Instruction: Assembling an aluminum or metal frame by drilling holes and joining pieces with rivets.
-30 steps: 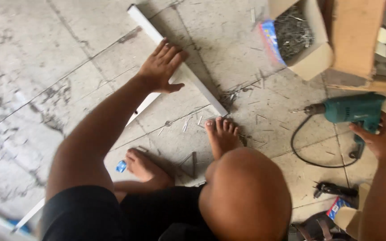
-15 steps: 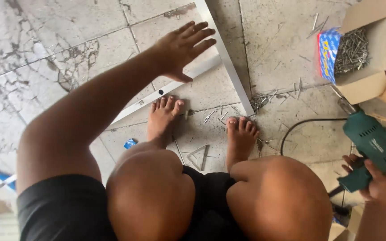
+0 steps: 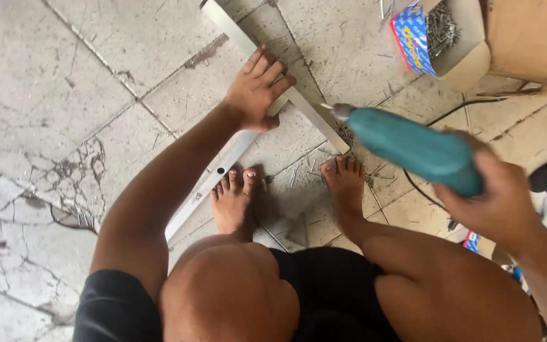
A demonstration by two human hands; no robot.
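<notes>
The right hand (image 3: 504, 199) has lifted the teal drill (image 3: 413, 149) from beside the knee toward the white metal bars (image 3: 314, 114) on the floor (image 3: 64, 95), fingers wrapped around its grip. The left hand (image 3: 257, 88) still presses the bars' joint, fingers slightly spread.

From my feet, my left hand (image 3: 257, 88) presses down at eleven o'clock, on the spot where two metal strips (image 3: 311, 114) meet. One strip runs toward seven o'clock, passing just left of my left foot (image 3: 232, 206). My right hand (image 3: 501, 202) holds the drill (image 3: 413, 149) at three o'clock, tip toward the joint. At one o'clock stands a box of nails (image 3: 457, 38), with loose nails (image 3: 305, 168) before my toes
</notes>
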